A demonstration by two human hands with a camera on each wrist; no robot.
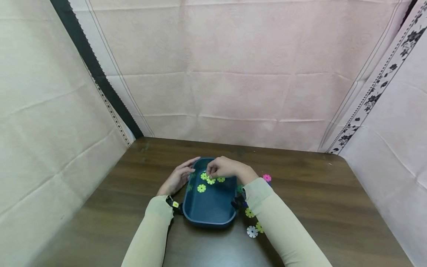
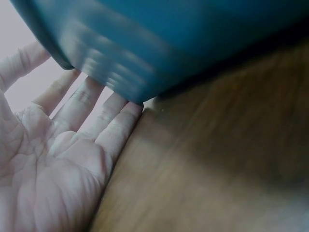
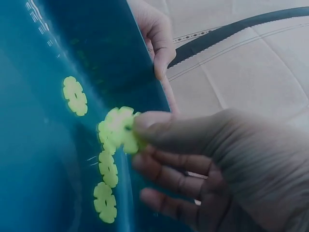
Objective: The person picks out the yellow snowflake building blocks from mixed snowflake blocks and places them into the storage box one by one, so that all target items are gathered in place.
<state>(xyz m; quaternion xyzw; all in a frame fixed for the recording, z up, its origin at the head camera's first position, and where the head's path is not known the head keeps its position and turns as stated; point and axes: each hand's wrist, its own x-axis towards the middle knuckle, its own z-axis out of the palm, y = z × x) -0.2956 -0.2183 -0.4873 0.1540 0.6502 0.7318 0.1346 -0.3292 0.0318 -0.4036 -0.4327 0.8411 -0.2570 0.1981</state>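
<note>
A blue tray [image 1: 211, 209] lies on the wooden table, with several yellow-green flower-shaped plastic discs [image 1: 201, 188] toward its far part. My left hand [image 1: 178, 178] is at the tray's left side. In the left wrist view its fairly straight fingers [image 2: 79, 104] touch the outer wall. Over the tray, my right hand [image 1: 227, 167] pinches a yellow-green flower disc [image 3: 126, 128] between thumb and fingers. That disc overlaps another one below it in the right wrist view, and I cannot tell whether they touch. A separate disc [image 3: 75, 95] lies flat on the tray floor.
Right of the tray, partly behind my right forearm, lie more flower discs: a pink one [image 1: 267, 178], a white one [image 1: 252, 231], a yellow one [image 1: 249, 212] and a green one [image 1: 240, 189]. Pale cloth [image 1: 233, 74] hangs around the table [image 1: 300, 185].
</note>
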